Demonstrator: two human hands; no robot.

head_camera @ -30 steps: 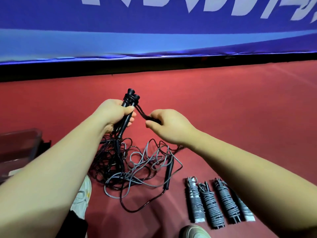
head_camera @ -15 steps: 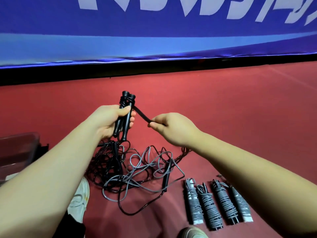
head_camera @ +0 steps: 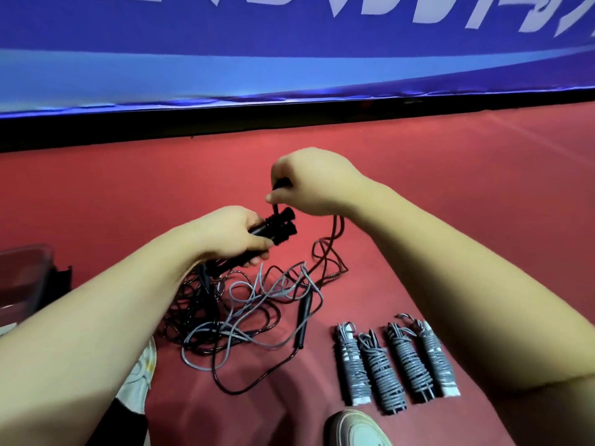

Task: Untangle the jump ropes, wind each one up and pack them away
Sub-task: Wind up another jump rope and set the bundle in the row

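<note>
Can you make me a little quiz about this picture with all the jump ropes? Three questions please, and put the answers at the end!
1. Count: how many wound-up grey rope bundles lie in a row on the red floor?
2. True or false: the left hand grips two black plastic jump-rope handles together.
3. Pick one: what does the right hand pinch?
A. a thin black cord
B. a white shoe
C. a grey bundle

Key: 1. four; 2. true; 3. A
</note>
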